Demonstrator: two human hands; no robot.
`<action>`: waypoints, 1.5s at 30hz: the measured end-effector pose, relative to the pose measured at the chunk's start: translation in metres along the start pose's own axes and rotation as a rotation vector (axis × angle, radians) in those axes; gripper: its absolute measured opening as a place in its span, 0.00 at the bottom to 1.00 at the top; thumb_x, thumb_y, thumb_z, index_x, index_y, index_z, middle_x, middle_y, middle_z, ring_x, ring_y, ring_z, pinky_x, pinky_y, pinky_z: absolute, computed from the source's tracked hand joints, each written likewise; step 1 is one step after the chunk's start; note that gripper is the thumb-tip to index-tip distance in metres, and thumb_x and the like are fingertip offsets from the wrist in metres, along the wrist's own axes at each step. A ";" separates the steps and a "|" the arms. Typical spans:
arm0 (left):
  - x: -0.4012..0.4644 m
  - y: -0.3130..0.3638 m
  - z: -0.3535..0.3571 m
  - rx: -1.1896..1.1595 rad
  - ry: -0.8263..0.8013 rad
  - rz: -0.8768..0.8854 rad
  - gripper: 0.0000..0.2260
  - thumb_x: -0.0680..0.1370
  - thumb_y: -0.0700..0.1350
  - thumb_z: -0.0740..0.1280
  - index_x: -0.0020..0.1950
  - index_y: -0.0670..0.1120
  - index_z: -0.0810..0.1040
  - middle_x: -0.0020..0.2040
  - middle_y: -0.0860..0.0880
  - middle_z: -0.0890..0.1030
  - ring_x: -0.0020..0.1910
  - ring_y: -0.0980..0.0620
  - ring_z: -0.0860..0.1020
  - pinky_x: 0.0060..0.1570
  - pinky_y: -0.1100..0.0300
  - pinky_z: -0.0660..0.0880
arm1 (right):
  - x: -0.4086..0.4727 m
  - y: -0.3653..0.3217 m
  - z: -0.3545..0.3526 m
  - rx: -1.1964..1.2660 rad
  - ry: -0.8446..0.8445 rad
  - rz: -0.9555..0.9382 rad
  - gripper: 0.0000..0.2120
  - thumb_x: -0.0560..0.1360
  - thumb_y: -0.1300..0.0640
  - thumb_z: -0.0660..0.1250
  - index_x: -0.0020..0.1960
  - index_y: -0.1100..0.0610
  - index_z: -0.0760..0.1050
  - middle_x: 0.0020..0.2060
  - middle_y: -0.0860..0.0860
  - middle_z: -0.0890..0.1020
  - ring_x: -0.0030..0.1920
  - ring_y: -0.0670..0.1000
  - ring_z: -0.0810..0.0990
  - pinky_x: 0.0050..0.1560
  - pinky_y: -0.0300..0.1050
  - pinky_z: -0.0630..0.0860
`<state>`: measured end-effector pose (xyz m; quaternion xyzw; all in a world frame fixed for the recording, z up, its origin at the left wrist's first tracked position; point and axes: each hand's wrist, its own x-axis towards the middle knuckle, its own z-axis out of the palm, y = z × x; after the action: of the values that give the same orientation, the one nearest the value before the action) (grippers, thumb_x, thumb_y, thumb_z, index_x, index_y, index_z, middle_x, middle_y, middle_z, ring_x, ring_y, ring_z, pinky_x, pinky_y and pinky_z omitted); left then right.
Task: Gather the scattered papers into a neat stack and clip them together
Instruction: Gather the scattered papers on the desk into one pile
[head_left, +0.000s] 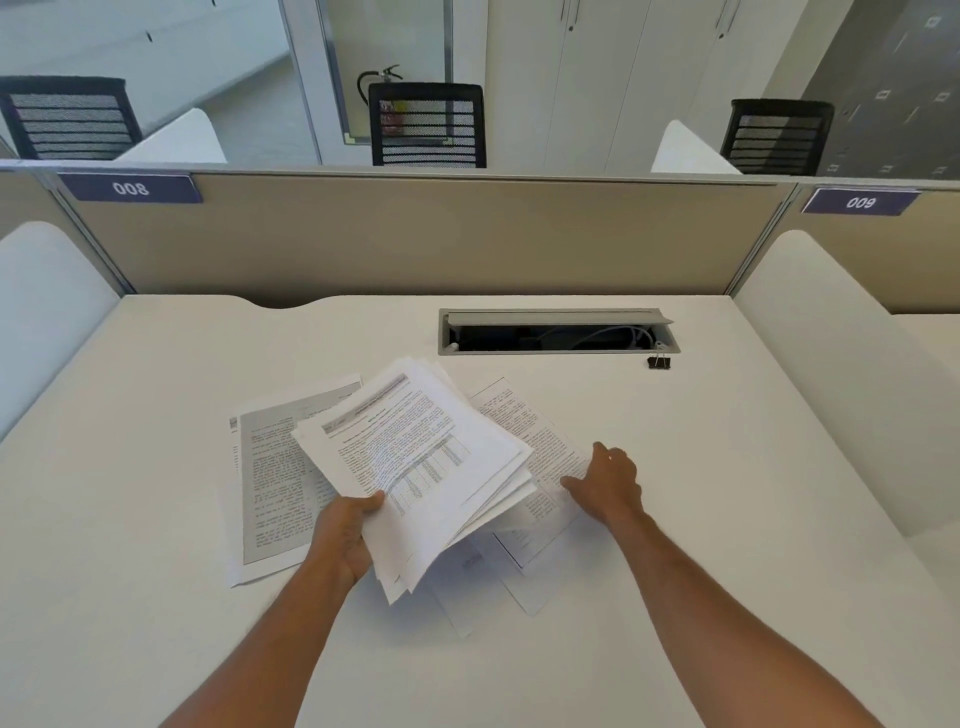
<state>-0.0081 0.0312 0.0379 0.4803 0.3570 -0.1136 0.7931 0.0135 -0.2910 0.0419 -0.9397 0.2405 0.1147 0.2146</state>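
head view, hands and papers:
left hand (345, 535): gripping the gathered bundle (415, 467) at its near-left corner, thumb on top and fingers curled under, so the sheets fan up off the desk. Looks like it's the collecting hand, keeps the pile together while the other one fetches.
right hand (608, 486): fingers fairly straight, lying flat on the loose sheet (524, 431) at about 3 o'clock of the bundle. My guess is it's about to slide that page in, not pinching anything.
grey-printed page (275, 478): flat on the desk at 9 o'clock of the bundle, partly tucked under it, not collected yet.
more loose sheets (519, 571): poking out at 5 o'clock under the bundle.
binder clip (658, 361): parked far off at 2 o'clock, just beside the cable tray (556, 332), untouched, so clipping comes later.

head view, surroundings:
desk (727, 519): plain white top.
partition (415, 234): beige panel at 12 o'clock with number tags 008 and 009.
beyond: black mesh chairs (427, 124), white cabinets.
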 end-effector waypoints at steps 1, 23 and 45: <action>0.002 0.000 -0.002 0.004 0.017 -0.003 0.16 0.76 0.28 0.66 0.57 0.47 0.81 0.57 0.42 0.84 0.56 0.38 0.80 0.63 0.37 0.74 | 0.003 0.003 0.002 -0.012 -0.031 0.021 0.37 0.70 0.40 0.74 0.71 0.58 0.66 0.68 0.58 0.71 0.71 0.59 0.69 0.64 0.57 0.73; -0.025 -0.039 0.035 1.212 0.207 0.246 0.13 0.75 0.41 0.66 0.59 0.43 0.71 0.64 0.40 0.70 0.67 0.39 0.66 0.63 0.44 0.70 | -0.040 -0.019 0.040 -0.088 0.002 -0.014 0.20 0.78 0.47 0.66 0.64 0.59 0.71 0.61 0.56 0.76 0.64 0.57 0.75 0.60 0.54 0.75; -0.029 -0.047 0.036 0.990 -0.012 0.345 0.09 0.77 0.40 0.68 0.57 0.46 0.75 0.52 0.52 0.82 0.47 0.55 0.80 0.40 0.63 0.76 | -0.020 0.007 -0.004 0.737 -0.467 0.145 0.15 0.72 0.57 0.76 0.55 0.62 0.82 0.45 0.55 0.88 0.44 0.54 0.87 0.41 0.44 0.80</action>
<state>-0.0368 -0.0283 0.0359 0.8487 0.1719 -0.1390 0.4805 -0.0068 -0.2903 0.0496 -0.7300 0.2757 0.2453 0.5753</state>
